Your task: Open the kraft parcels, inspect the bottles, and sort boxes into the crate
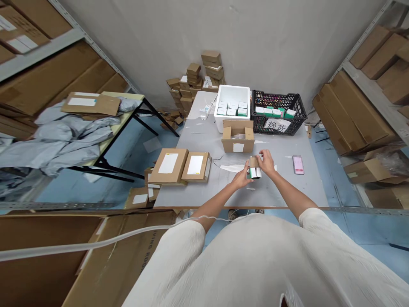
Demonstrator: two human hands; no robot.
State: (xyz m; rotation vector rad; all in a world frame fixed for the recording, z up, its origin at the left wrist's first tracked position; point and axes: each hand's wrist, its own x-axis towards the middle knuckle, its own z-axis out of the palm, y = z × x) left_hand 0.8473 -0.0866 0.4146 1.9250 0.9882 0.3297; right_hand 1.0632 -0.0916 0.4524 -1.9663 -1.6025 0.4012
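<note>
My left hand [242,178] grips the left side of a small white-and-green box [255,172], thumb up along its edge. Out of the far end of that box shows a brown cardboard piece [253,161]; whether it is a flap or an insert I cannot tell. My right hand [266,162] is bent round the far right corner, its fingers closed at the brown piece. Just beyond the hands stands an open brown carton [238,145] with clear plastic inside. White paper strips [232,168] lie on the grey table [204,196] by my left hand.
Behind the carton stand a white bin [220,123] and a black crate [289,130], both holding small white-and-green boxes. Two closed cartons [169,166] sit at the table's left, a phone [298,165] at the right. A white cable [128,234] crosses in front of me.
</note>
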